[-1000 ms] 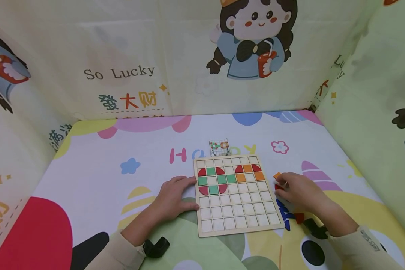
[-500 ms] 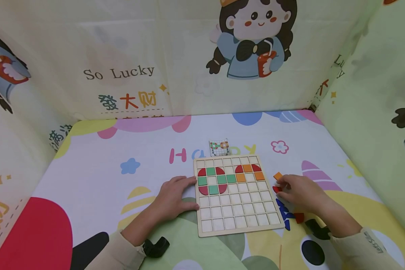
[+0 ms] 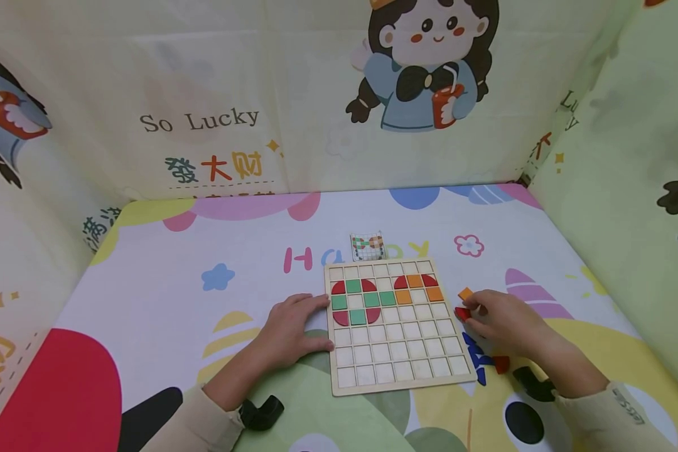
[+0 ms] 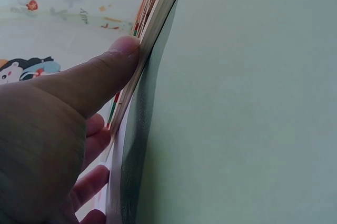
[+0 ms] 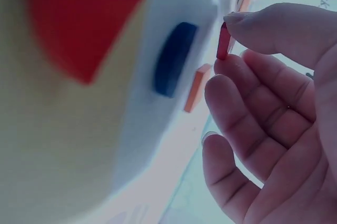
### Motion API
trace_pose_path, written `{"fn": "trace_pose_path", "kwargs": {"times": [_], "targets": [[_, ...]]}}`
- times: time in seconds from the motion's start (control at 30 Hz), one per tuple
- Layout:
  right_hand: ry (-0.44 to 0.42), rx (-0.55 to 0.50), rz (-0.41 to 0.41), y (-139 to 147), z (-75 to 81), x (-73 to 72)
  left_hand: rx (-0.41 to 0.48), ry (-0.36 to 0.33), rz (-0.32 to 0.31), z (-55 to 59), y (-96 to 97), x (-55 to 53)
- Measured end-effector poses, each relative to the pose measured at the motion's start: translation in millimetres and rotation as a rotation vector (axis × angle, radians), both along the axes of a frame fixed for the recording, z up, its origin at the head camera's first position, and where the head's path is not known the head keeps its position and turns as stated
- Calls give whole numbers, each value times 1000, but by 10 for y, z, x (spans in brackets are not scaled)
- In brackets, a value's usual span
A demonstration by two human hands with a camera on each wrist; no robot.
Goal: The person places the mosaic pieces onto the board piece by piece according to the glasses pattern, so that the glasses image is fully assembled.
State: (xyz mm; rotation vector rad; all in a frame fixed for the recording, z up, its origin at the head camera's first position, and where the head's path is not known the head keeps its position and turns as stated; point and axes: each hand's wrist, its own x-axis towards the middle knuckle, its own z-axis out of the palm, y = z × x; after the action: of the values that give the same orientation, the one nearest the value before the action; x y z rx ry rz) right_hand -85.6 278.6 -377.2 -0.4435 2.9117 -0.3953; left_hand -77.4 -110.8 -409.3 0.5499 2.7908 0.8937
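The board (image 3: 381,355) lay flat on the patterned cloth (image 3: 164,282), well in from the table's far and right edges. The left hand (image 3: 287,329) rested at its left edge, thumb and fingers spread, the thumb tip touching the wooden rim. The right hand (image 3: 505,321) was off the other side, pinching a small red piece (image 5: 224,42) between thumb and forefinger, the remaining fingers loosely bent. A narrow strip of cloth separated that piece from the board's right edge (tight quarters, I thought). An orange piece (image 3: 465,294) lay just past the fingertips; blue pieces (image 3: 474,358) were bunched close by the board's right edge, nearer the person, with another red one (image 3: 501,365) just beside them, under the forearm.

On the board, green squares (image 3: 371,301) and red corners (image 3: 341,319) filled cells at the left, and orange squares (image 3: 403,297) with two more red corners stood at the right; pale wood showed across the near rows. A small patterned card (image 3: 367,247) sat just beyond the far rim. White cloth stretched wide to the left, out past a printed blue star (image 3: 218,277).
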Motion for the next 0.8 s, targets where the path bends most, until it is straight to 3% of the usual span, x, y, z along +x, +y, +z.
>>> {"fn": "trace_pose_path", "kwargs": {"times": [0.2,0.8], "targets": [[33,-29,32,-73,46,0,-2,3,-3,-7,-3,-2],[-16,-61,69,-467,116,-65,0,2,-3,-10,-5,-4]]}}
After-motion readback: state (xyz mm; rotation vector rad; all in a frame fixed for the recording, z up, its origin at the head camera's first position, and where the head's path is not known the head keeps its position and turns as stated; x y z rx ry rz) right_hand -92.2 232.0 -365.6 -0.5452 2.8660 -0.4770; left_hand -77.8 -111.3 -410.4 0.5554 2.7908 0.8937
